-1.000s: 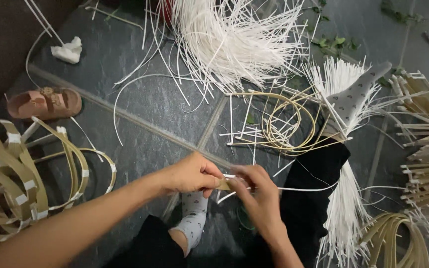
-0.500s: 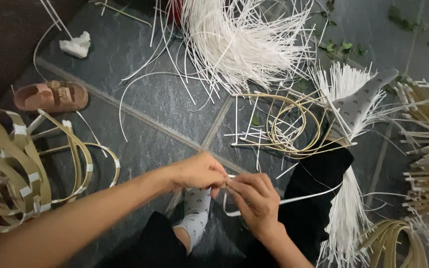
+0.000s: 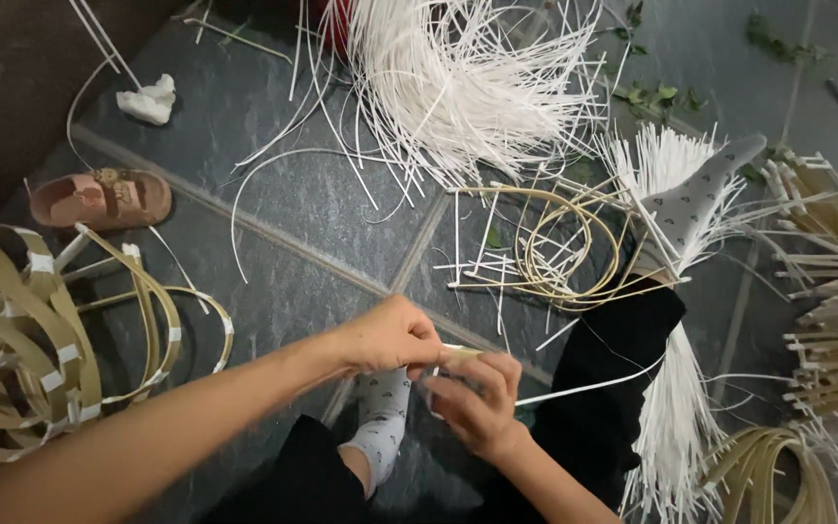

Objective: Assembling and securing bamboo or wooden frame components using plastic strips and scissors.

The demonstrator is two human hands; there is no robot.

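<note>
Floor (image 3: 273, 243): dark grey stone tiles, pale grout lines running diagonally | upper-left corner: darker brown surface (image 3: 12, 107), crumpled white scrap (image 3: 150, 99) at its edge | left edge: pink sandal (image 3: 101, 197) lying on the tiles | upper right: green leaf bits (image 3: 657, 95) scattered | light: dim, even, soft sheen on tiles

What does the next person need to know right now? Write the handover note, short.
Left hand: pinched shut on the pale strip.
Right hand: fingers closed on the same strip, beside the left; a white strand trails right from the hands.
Things: white strands heaped ahead, coil by the right foot, bamboo hoops at left.
Done: cannot tell.
Left: the strip is in both hands, not set down.
</note>
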